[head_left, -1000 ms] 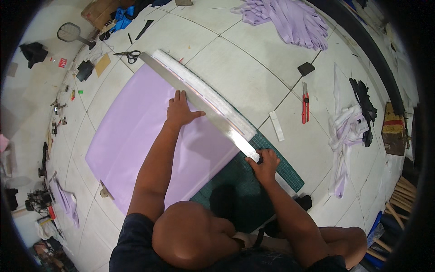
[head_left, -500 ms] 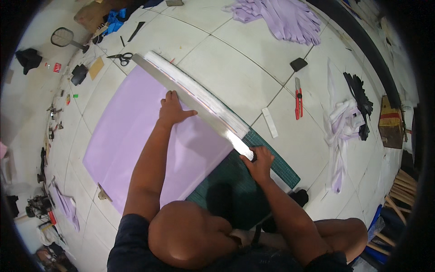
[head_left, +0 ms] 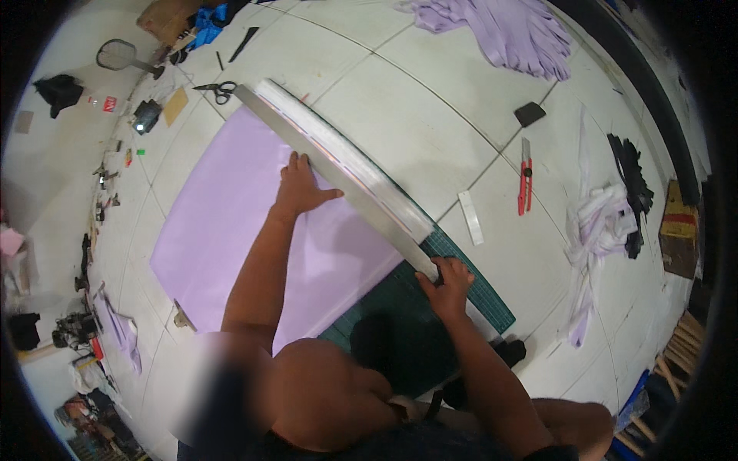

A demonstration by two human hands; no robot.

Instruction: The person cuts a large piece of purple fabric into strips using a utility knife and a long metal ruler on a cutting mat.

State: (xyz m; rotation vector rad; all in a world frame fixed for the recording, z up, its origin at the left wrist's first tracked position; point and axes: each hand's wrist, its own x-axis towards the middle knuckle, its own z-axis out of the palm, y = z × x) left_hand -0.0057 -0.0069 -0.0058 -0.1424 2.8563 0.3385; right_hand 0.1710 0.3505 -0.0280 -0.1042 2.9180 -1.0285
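A long metal ruler (head_left: 377, 215) lies diagonally over a lilac fabric sheet (head_left: 223, 192), along the sheet's far right edge. My left hand (head_left: 301, 188) presses flat on the sheet, fingers and thumb spread, fingertips close to the ruler's edge. The near end of the ruler is gripped by my right hand (head_left: 450, 290), thumb on the near side and fingers across the far side. Beneath lies a green cutting mat (head_left: 384, 319). Beyond the ruler, a white layered strip (head_left: 350, 157) runs parallel to it. A metal clip (head_left: 182, 313) sits on the sheet's lower left edge.
Black scissors (head_left: 221, 92) lie past the ruler's far end. Off to the right are a red utility knife (head_left: 526, 178), a white strip-shaped piece (head_left: 470, 218), a black pad (head_left: 530, 114) and tangled fabric scraps (head_left: 603, 227). Lilac cloth (head_left: 500, 34) is heaped at the back.
The whole view has shifted slightly, moving the scene right and mostly downward. The bright glare on the ruler's near end is gone. Both hands keep their places on the sheet and ruler.
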